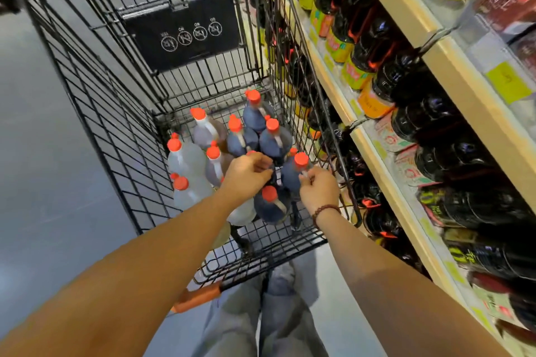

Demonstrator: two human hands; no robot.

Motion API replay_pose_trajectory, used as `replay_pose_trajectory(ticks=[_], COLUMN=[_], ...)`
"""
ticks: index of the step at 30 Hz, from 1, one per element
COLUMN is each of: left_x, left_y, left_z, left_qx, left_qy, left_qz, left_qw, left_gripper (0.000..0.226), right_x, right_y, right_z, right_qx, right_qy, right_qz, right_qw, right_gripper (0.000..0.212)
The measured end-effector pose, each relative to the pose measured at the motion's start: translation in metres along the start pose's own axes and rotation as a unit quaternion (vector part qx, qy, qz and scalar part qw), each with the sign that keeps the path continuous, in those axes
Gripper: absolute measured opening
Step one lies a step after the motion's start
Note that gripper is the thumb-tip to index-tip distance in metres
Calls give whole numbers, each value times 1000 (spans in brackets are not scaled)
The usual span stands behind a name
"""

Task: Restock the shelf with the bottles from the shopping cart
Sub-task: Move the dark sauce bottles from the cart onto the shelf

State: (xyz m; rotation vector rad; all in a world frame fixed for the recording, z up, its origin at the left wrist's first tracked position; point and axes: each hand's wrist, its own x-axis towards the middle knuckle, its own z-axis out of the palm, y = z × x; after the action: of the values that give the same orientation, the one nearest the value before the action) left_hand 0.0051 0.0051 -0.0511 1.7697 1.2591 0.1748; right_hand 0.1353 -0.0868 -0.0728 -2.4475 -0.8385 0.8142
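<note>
**Two hands down among the red-capped bottles**

Much of what lies under the left hand (249, 174) is hidden. Only a sliver of red cap is seen above its knuckles, and although its fingers are curled downward, whether anything is clasped cannot be told. The right hand (319, 191), just right of centre, is closed by fingers and thumb on the pale neck handle of a dark bottle (290, 182), just below its red cap. A beaded bracelet (324, 210) is worn on that wrist. The orange handle (200, 297) at lower centre is partly cut off by the left forearm.

Four round white prohibition icons are printed on the black plaque (185, 35) in the upper middle; the small words above them are too blurred to be read. Labels and price tags on the shelf (385, 153) along the right side are smeared, and no brand can be made out.

The black wire shopping cart (116, 124) fills the centre. About a dozen red-capped bottles (272, 139) are stood upright in it: dark ones towards the right, clear bottles (185, 159) at the left, brownish ones between. The shelf tiers are packed with dark bottles and bright-labelled ones.
</note>
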Motion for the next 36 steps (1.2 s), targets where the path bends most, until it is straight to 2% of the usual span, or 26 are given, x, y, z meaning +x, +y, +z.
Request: replay_pose_trajectory(ticks=[4,7,15,20,24,29,31,36], left_x=[-6,-13,-34,-54,-73,-98,-108,-127], left_y=[6,20,95,148,189,236,253,282], left_z=[-9,-16,-57,-87,-107,-122,-122,-114], left_qx=[8,-29,-95,-143,-165,-161,-164,-166], left_qy=[-20,-27,-77,-100,-143,-218,-233,-255], left_qz=[-8,-9,83,140,161,184,202,254], left_qw=[1000,999,989,975,962,945,937,918], left_gripper=[21,23,36,34,29,44,40,40], right_x=[-16,-26,-61,-78,-98,-121,-131,-159], right_y=[-5,-13,-66,-97,-115,-126,-128,-119], right_z=[-17,-37,-125,-190,-239,-291,-308,-342], right_qx=[37,84,153,129,136,157,167,176], right_qy=[49,64,145,199,257,337,355,368], right_qz=[-52,-135,-224,-231,-277,-292,-294,-270], right_qw=[997,985,952,944,916,881,872,872], right_gripper=[11,18,23,30,30,33,34,34])
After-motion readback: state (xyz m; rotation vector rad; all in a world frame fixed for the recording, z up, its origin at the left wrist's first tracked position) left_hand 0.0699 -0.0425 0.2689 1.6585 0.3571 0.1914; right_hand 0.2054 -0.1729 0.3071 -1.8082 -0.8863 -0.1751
